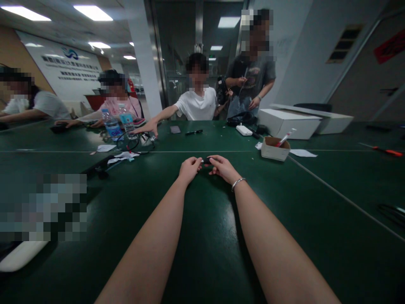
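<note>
A small black stick-like object with a silvery end (pixel 207 161) is held level between my two hands, just above the green table (pixel 202 236). My left hand (pixel 189 169) pinches its silvery end between thumb and fingertips. At the black end, my right hand (pixel 224 168) grips it the same way, with a metal bangle (pixel 238 184) on the wrist. The fingers cover part of the object, and it is too small to tell its exact kind. Farther off, a black pen-like item (pixel 194 132) lies on the table.
Water bottles (pixel 111 125), cables (pixel 136 143) and crumpled tissue (pixel 123 156) are at the left, near another person's outstretched hand (pixel 151 126). A small cardboard box (pixel 274 150) and white boxes (pixel 289 123) stand at the right. An orange-handled screwdriver (pixel 388 151) lies far right.
</note>
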`<state>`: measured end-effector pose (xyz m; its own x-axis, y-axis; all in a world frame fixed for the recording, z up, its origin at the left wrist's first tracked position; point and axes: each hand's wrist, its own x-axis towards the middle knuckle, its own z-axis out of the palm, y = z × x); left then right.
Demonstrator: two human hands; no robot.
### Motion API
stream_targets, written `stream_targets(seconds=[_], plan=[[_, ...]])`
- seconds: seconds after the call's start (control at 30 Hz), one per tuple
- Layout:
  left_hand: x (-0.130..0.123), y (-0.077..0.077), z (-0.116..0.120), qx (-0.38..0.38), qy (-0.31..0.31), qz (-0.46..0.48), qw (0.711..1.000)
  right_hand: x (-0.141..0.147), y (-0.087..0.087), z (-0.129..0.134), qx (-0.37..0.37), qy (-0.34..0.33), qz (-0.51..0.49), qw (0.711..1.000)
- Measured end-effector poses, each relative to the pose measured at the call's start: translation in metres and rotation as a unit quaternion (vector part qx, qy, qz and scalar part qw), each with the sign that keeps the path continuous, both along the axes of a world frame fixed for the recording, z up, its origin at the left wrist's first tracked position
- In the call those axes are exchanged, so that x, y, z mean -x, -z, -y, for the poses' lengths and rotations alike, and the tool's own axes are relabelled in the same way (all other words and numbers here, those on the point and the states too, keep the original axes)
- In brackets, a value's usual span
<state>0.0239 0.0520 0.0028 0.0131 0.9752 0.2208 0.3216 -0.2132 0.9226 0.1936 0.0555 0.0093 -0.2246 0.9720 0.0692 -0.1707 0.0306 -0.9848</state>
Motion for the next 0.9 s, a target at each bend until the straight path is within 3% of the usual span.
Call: stream_targets(seconds=[0.27, 0.47, 0.67, 0.9], plan=[[0.0015, 0.0040, -0.0036, -0.056, 0.017, 0.010, 0.998, -0.0011, 0.0024, -0.0030, -0.005, 0.000, 0.006, 1.000], [0.0011, 0.0068, -0.0064, -0.029, 0.034, 0.017, 0.999, -0.0007, 0.0012, -0.0006, 0.003, 0.010, 0.014, 1.000], [0.0032, 0.0076, -0.0092, -0.008, 0.035, -0.047, 0.998, -0.0008, 0.0000, 0.0006, 0.002, 0.003, 0.009, 1.000], [0.0032, 0.0052, -0.0077, 0.002, 0.037, -0.059, 0.998, -0.0007, 0.0006, -0.0008, 0.002, 0.003, 0.007, 1.000]])
